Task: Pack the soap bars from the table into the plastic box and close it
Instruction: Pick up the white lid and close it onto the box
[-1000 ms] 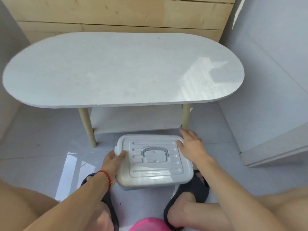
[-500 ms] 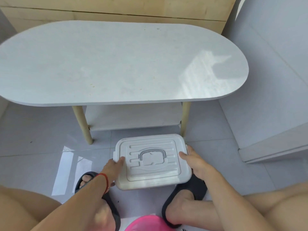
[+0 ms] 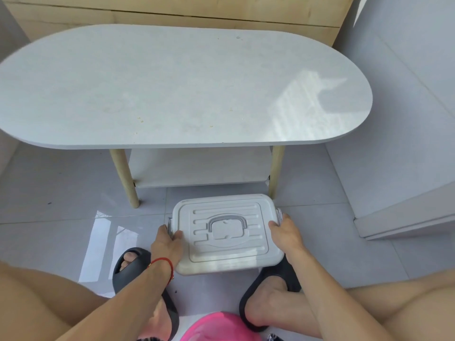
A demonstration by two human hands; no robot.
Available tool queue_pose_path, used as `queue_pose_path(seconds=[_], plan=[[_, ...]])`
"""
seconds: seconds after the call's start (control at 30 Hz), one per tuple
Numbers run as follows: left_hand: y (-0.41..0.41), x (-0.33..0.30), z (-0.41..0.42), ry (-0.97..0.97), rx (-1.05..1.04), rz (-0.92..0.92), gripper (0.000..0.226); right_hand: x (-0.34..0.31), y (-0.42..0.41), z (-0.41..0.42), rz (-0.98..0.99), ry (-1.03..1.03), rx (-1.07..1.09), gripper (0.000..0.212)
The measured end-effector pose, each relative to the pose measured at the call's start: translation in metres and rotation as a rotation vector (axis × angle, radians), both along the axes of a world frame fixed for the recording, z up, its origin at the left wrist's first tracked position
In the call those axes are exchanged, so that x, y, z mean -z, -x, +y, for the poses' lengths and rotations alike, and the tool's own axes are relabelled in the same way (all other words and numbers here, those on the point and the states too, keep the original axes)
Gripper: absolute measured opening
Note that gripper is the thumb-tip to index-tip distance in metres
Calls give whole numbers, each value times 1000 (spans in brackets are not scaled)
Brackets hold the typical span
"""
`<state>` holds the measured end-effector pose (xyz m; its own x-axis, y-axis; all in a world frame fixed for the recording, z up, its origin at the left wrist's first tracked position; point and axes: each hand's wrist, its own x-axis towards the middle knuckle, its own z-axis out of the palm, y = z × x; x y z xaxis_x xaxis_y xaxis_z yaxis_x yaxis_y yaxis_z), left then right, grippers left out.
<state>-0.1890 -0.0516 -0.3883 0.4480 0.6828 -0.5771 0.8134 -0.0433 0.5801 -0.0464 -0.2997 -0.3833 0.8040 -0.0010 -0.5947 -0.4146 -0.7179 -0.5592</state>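
Head camera looks down, and the fingers are where it gets tricky. On the left hand point(image 3: 167, 244) the thumb lies over the left edge of the lid point(image 3: 227, 232) while the other fingers curl down the box's left side, out of sight, so that hand is closed onto the plastic box point(image 3: 221, 265). The right hand point(image 3: 285, 233) mirrors it: thumb tip on the lid's right edge, fingers wrapped around the right side by a small clip point(image 3: 279, 214), their tips hidden behind the box wall. Whether either clip is snapped down is hard to make out; the left one is mostly covered by fingers.

Out to the wrists now: a red string bracelet point(image 3: 161, 263) circles the left one, and both forearms run off the near edge of the picture.

The box itself is pale grey-white, rounded at the corners, lid seated flat on top with raised ribs and a grey carry handle point(image 3: 227, 221) folded down in the middle. What's inside cannot be seen through the lid. It sits low, over the tiled floor point(image 3: 61, 212), between two feet in black slippers point(image 3: 130, 264), just near of the white oval table point(image 3: 172, 89) and beside its right wooden leg point(image 3: 275, 173); I can't tell if it touches the floor.

A pink object point(image 3: 219, 328) is cut off at the near edge.
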Motion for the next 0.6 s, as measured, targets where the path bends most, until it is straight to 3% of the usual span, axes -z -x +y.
queue_pose_path(seconds=[0.37, 0.6], plan=[[-1, -3, -10, -231, 97, 29, 14, -14, 10, 7, -147, 255, -145, 27], [1, -5, -9, -117, 124, 58, 41, -7, 21, -1, 50, 46, -6, 63]])
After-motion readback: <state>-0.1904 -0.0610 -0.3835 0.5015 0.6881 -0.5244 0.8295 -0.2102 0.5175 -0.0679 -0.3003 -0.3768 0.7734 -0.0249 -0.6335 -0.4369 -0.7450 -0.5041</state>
